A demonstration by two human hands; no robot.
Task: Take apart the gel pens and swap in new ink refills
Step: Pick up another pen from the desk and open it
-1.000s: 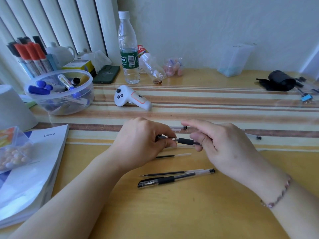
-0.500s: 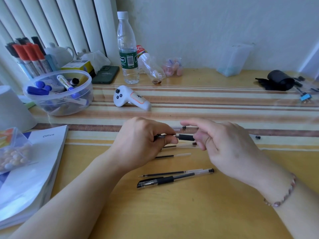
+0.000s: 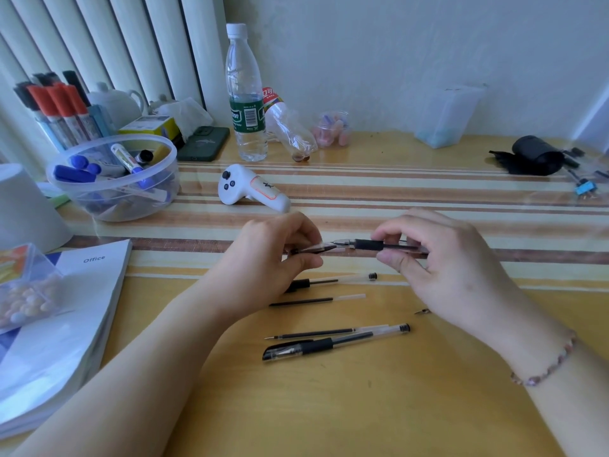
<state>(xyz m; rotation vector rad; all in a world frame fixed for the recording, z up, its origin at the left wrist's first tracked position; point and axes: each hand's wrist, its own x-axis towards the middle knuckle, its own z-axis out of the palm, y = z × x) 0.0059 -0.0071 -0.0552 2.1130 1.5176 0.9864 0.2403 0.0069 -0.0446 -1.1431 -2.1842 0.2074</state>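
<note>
The gel pen (image 3: 379, 244) with the black grip is held level above the striped mat, its barrel pinched between thumb and fingers of the right hand (image 3: 441, 262), tip pointing toward the left hand (image 3: 273, 258), which pinches the clear cap (image 3: 313, 249) just off that tip. At the back left a clear plastic bowl (image 3: 112, 179) holds blue-capped markers lying loose, and behind it a holder (image 3: 66, 113) stands packed with upright red- and black-capped markers. A small clear box (image 3: 26, 288) on the white book (image 3: 66, 324) holds pale beads. Both forearms reach in from the near edge, wrists raised off the table (image 3: 329, 407), the right one wearing a beaded bracelet (image 3: 547, 367). Below the hands lie an uncapped pen (image 3: 329, 281), two loose refills (image 3: 316, 300) (image 3: 326, 333) and a capped pen (image 3: 333, 344), all roughly parallel; a small metal tip (image 3: 422, 312) rests beside the right wrist.
</note>
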